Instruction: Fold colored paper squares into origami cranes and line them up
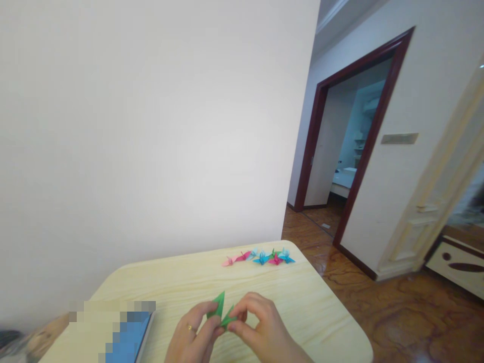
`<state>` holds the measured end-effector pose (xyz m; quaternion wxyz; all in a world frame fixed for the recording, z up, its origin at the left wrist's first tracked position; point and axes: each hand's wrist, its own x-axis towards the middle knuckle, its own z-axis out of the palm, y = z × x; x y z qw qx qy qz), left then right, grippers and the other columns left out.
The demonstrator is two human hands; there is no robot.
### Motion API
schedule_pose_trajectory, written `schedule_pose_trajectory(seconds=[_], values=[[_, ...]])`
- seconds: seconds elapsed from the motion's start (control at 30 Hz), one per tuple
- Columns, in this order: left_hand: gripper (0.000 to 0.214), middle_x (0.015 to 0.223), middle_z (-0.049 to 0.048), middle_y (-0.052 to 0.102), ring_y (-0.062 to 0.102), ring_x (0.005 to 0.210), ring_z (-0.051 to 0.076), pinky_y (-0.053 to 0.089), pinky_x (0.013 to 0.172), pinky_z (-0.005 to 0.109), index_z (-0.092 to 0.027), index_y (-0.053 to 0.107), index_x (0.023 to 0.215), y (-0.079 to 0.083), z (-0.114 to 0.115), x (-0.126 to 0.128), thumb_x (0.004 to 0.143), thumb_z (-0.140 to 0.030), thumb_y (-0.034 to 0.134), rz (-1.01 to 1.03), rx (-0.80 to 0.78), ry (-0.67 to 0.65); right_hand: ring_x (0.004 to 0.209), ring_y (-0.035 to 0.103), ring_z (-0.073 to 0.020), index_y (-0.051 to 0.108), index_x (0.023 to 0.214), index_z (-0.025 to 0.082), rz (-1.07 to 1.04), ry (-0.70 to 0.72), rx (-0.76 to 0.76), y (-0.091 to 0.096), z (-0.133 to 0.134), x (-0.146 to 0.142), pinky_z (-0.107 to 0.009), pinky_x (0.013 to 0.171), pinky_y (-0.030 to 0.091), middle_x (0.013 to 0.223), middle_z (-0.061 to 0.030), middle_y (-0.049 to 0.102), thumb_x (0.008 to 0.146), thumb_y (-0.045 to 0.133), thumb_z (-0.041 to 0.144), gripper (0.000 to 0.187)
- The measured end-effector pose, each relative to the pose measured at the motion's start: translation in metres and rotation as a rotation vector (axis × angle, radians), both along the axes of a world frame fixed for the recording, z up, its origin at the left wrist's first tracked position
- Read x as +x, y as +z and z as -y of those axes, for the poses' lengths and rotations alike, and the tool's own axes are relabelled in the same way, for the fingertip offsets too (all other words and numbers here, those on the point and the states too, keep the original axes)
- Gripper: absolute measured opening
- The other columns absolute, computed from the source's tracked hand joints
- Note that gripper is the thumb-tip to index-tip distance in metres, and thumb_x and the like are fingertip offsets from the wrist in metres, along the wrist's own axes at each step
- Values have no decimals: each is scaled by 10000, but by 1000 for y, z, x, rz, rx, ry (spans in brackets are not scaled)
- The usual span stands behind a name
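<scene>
Green paper point(220, 311), folded into two sharp points, is pinched between both hands over the near part of the bench point(287, 297). One point stands up and the other slants toward the right hand. The left hand point(191, 337) has a narrow grip on the paper's left side, and a gold ring point(191, 328) sits on one finger. The right hand point(262, 322) has an equally narrow grip on the paper's right side, its fingers point(237, 326) curled inward, so the two hands almost meet around the fold.

Toward the far edge of the bench, well beyond the hands, lies a tight row of small paper cranes point(260, 257) in pink, dark pink, pale blue, blue and green. Some overlap at the wings. At the near left of the bench is a block too blurred to name, with a blue patch and a grey edge point(128, 335).

Past the bench's left side rises a plain white wall point(151, 126). Past its right side spreads a glossy brown patterned floor point(340, 302), and further off stands a dark red door frame point(385, 111) opening onto another room. Right of that frame are a cream door point(412, 217) and a white cabinet point(454, 262) marked with a dark oval.
</scene>
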<state>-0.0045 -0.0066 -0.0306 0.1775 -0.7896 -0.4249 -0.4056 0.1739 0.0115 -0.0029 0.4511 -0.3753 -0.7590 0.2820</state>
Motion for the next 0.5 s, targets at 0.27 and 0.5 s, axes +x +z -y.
schedule_pose_trajectory(seconds=[0.27,0.5], values=[[220,920,81,664,652,841,184,546,698,272,-222,616,826,2,3,2,880,-268,408,-21,-33,17,672,571,-126,661,737,199,8,1,10,0,2,1,-218,658,424,673,21,601,675,708,153,91],[198,908,68,658,648,859,181,543,726,275,-234,630,860,2,3,2,877,-274,437,18,2,11,688,562,-131,642,701,196,-20,4,7,-1,4,1,-223,656,419,686,19,599,674,709,155,83]])
